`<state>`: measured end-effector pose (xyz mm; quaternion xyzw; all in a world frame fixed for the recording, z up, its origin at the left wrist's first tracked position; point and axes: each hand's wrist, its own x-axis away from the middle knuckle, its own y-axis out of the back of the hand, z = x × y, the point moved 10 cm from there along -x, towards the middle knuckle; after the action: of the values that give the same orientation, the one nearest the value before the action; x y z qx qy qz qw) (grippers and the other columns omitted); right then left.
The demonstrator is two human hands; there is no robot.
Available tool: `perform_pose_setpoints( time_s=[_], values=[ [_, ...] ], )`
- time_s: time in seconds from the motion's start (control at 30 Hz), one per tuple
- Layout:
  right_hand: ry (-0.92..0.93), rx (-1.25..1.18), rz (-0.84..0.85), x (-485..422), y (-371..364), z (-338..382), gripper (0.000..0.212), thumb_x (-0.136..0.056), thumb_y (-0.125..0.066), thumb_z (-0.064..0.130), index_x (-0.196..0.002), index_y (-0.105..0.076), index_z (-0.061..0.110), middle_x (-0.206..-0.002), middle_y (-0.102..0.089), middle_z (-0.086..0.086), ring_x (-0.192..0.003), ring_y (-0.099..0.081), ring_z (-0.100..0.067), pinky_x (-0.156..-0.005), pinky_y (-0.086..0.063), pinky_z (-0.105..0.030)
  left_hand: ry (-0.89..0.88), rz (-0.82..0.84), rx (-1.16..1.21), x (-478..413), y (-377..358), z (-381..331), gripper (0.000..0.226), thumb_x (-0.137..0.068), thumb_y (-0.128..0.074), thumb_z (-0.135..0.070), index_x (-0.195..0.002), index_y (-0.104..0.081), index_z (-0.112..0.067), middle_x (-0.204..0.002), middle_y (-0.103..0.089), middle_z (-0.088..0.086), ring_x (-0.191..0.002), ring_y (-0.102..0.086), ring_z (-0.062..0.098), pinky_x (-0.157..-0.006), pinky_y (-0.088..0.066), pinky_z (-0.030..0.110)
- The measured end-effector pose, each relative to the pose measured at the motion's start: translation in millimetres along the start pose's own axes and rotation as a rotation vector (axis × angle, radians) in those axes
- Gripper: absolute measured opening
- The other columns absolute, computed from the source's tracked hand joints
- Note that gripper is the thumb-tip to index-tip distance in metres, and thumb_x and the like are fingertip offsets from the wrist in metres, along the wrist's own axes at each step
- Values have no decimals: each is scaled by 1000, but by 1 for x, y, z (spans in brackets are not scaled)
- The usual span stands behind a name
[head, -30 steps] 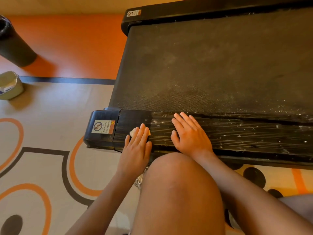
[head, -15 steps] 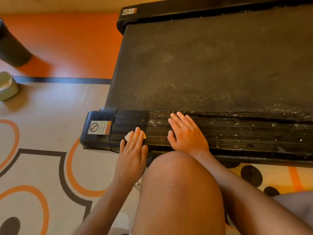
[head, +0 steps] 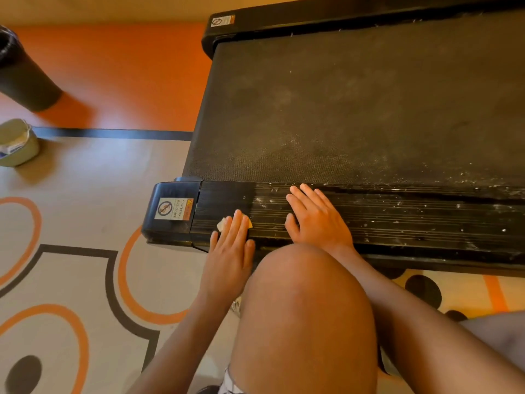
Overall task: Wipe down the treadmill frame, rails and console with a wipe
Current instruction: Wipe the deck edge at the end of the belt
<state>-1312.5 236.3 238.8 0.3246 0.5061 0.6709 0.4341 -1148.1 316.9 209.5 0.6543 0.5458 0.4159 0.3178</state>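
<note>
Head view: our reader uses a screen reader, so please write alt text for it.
A person's left hand presses a small wipe flat on a black treadmill's near side rail, near its end cap. The right hand rests flat on the same rail, which is speckled with white debris further right.

Only readable thing is the sticker (head: 173, 213) on the treadmill's (head: 355, 109) near end cap (head: 170, 191). It's got a crossed-out red circle and sideways text that looks like "NO STEPPING ON SURFACE". The orange strip along its edge is too tiny to read. The far sticker (head: 223, 20) is too small too, and the tub's (head: 25, 135) label (head: 12, 149) is just blur.
</note>
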Motion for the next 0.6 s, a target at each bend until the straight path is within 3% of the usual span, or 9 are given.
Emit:
perform_pose_setpoints(
  time_s=[0.07, 0.17, 0.23, 0.33, 0.47, 0.6],
  values=[
    [0, 1, 1, 0, -1, -1, 57, -101, -32, 37, -145, -56, 10, -154, -50, -11, -148, -40, -27, -123, -27, -46, 16, 10, -19, 10, -5, 2, 62, -100, -3, -57, -156, 0, -32, -165, 10, -12, -153, 14, 10, -122, 11, 34],
    [-3, -12, 7, 1, 0, 0, 61, -100, -28, 39, -143, -58, 8, -152, -52, -13, -147, -42, -29, -123, -30, -48, 1, -9, -36, -9, 1, -5, 69, -99, -2, -56, -160, -10, -24, -167, 2, -6, -155, 6, 17, -125, 3, 43],
    [-8, -46, 31, 1, -1, -1, 65, -99, -24, 42, -143, -57, 8, -153, -51, -13, -147, -40, -29, -123, -29, -49, -13, 0, -43, -31, 6, -12, 67, -104, -7, -52, -161, -17, -18, -169, -5, 0, -156, 0, 22, -125, -1, 46],
    [1, -77, 62, -1, 0, -3, 70, -97, -18, 46, -148, -52, 12, -158, -45, -10, -151, -35, -27, -125, -20, -48, -2, 32, -82, -64, 9, -19, 56, -111, -18, -42, -162, -12, -19, -170, -2, 1, -157, 2, 22, -123, 4, 42],
    [-46, -58, -53, 9, 32, -26, 55, -101, -36, 37, -146, -55, 11, -151, -53, -10, -145, -44, -27, -124, -21, -50, -36, 29, -59, -81, 11, -25, 57, -111, -22, -40, -163, -9, -21, -170, 1, 0, -157, 4, 22, -120, 6, 38],
    [-12, 98, -87, 39, 66, -72, 49, -101, -40, 33, -138, -61, 9, -141, -62, -10, -135, -54, -25, -121, -30, -49, -68, -7, -68, -79, 10, -21, 56, -111, -23, -40, -163, -11, -22, -170, 0, -2, -157, 4, 20, -120, 6, 36]
  ],
)
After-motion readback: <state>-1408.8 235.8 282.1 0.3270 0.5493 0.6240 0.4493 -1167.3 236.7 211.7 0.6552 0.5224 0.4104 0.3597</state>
